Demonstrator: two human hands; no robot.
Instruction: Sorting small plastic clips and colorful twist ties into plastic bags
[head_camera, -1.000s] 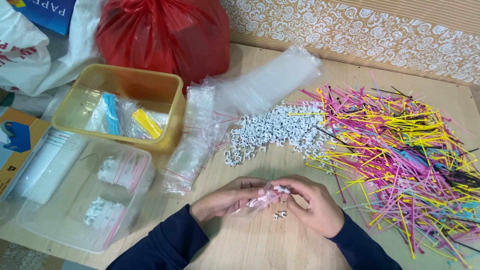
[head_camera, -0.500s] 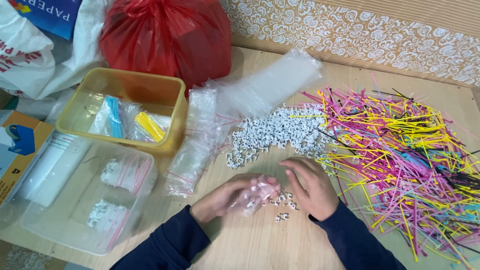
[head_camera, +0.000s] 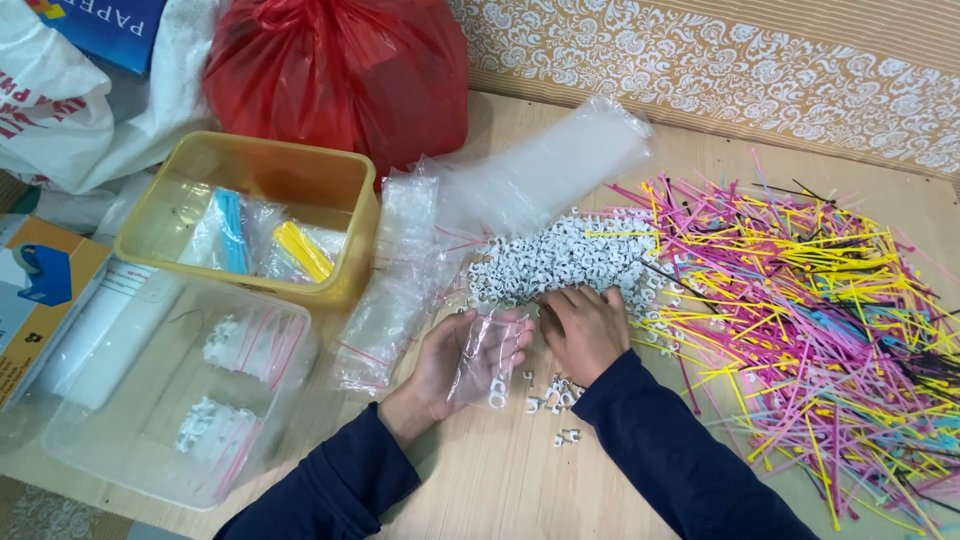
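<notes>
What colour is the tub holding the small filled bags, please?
Translucent yellow tub, seen in the head view.

Red plastic bag (head_camera: 340, 75) at tabletop's (head_camera: 480, 490) far edge. Yellow tub (head_camera: 255, 215) just before it, holding bagged blue and yellow ties. Clear tray (head_camera: 170, 400) nearer, holding two filled zip bags. Heap of coloured cable ties (head_camera: 800, 300) far right.

A small clear zip bag (head_camera: 482, 355) (few white clips inside) lies open-palmed; the white clip pile (head_camera: 565, 262) sits just beyond.
</notes>
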